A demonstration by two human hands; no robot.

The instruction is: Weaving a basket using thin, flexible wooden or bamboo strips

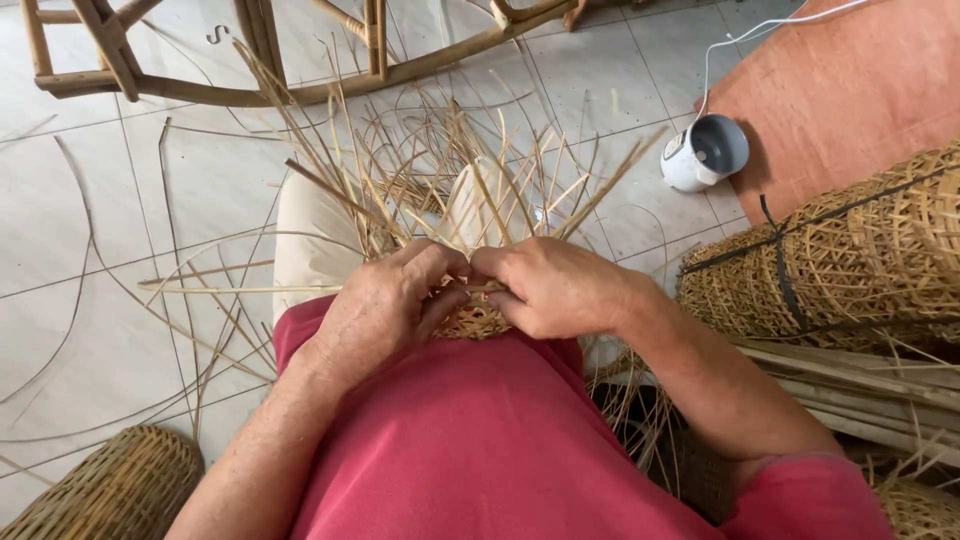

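Both the left hand (385, 305) and right hand (548, 288) pinch closed on the small woven rattan piece (470, 322) in the lap, its loose strips (440, 170) fanning away toward the tiled floor (120, 200).

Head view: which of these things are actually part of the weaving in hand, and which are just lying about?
In hand:
- small half-woven tan wicker piece, in the grip of left hand and right hand
- loose pale cane strips fanning from it

Lying about:
- white round appliance with cord
- rolled open-weave cane webbing
- bamboo chair frame
- woven basket, lower left
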